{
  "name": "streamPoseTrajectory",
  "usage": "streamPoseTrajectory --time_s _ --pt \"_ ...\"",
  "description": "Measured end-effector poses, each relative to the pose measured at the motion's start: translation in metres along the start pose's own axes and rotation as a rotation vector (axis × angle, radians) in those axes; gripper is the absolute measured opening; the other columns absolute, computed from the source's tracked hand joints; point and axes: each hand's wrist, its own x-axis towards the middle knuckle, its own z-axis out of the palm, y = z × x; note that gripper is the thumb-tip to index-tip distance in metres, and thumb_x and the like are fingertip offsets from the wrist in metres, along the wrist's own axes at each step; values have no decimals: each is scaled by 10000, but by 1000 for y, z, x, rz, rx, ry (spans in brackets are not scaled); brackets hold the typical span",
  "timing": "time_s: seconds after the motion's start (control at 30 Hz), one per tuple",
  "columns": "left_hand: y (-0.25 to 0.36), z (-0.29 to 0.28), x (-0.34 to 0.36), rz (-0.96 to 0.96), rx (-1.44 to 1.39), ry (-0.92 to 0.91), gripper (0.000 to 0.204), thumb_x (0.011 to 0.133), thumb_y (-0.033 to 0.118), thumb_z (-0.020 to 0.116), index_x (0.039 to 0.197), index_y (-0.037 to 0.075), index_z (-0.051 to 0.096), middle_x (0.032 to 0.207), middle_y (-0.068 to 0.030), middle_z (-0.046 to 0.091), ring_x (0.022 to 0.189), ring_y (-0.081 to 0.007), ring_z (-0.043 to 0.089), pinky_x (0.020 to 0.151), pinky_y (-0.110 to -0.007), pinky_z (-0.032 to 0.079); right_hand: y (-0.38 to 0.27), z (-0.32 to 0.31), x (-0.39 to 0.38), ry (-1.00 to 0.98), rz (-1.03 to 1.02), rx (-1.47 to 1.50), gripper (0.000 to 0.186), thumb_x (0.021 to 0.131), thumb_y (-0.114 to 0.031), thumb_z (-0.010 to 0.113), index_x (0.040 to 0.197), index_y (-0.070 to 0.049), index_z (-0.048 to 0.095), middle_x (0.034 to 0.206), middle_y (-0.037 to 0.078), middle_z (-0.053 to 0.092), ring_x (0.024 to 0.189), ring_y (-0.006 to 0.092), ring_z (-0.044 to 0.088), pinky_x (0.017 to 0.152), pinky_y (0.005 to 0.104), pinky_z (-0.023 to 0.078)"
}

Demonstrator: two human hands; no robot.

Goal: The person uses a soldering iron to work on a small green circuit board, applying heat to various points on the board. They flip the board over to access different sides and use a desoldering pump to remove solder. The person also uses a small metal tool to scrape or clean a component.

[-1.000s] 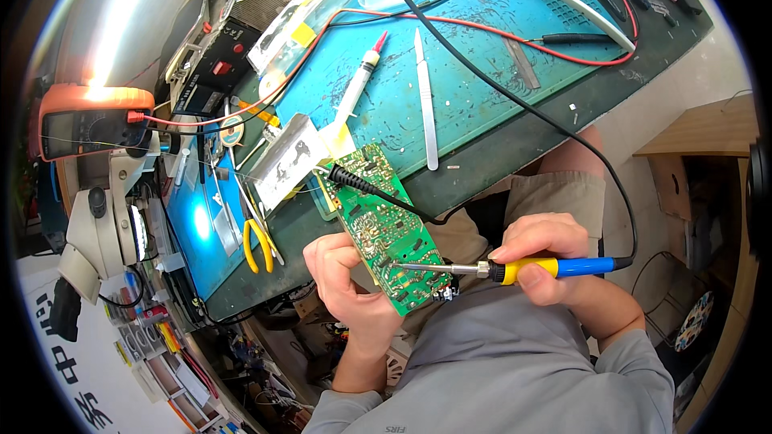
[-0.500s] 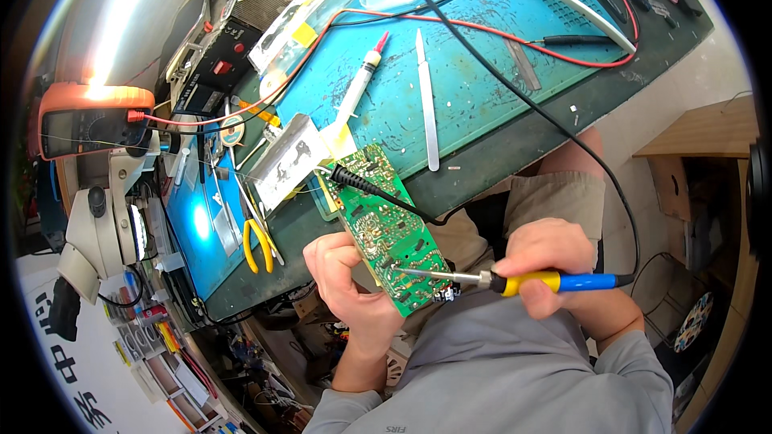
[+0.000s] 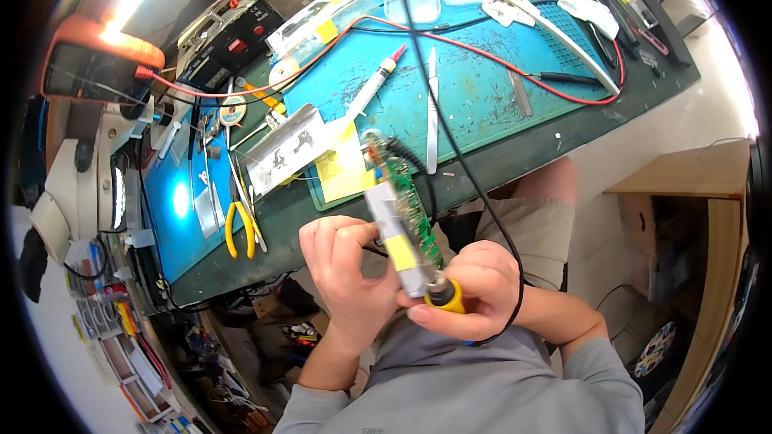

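A green circuit board is tilted up on edge between my hands, above my lap. A grey block with yellow tape runs along its left side. My left hand is curled against that block, with thumb and fingers gripping the board's edge. My right hand is closed round a soldering iron with a yellow grip and blue rear end. The iron's metal shaft points up along the board; its tip is blurred. My right fingers are close to the board's lower end, and whether they touch it I cannot tell.
On the blue mat lie a syringe, a metal blade tool, a bent metal plate and yellow-handled pliers. An orange multimeter stands at left. The iron's black cable crosses the view.
The board has turned from its flat solder side to its edge, showing the grey block. My right hand with the iron has moved left and down, and the iron now points upward.
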Motion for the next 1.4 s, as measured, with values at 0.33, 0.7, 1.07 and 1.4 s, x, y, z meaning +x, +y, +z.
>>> streamPoseTrajectory --time_s 0.33,0.7,1.07,1.4 --pt "-4 -13 -10 -35 -89 68 379 708 14 912 999 55 672 979 -96 668 923 -257 617 787 -348 502 0 -20 -1 149 120 -43 503 833 37 812 1274 -85 605 950 84 590 628 172 559 529 294 437" --pt "-8 -35 -14 -265 -388 32 450 761 148 936 1102 -18 695 991 -22 661 822 -124 521 739 -251 436 0 14 22 143 101 -195 564 779 82 852 1294 -63 675 1184 137 596 856 185 682 657 265 552" --pt "-10 -41 -13 -261 -408 48 434 749 152 940 1075 -6 702 958 -21 654 802 -121 512 714 -265 425 3 -2 11 13 88 -362 532 844 -11 848 1313 -75 607 1150 157 605 871 227 664 690 305 568" --pt "-1 -42 -4 -162 -246 77 362 718 64 929 1007 21 715 947 -88 681 835 -215 626 719 -320 524 13 8 14 66 47 -399 472 786 -59 875 1236 -96 737 1003 80 647 727 163 620 546 277 496"
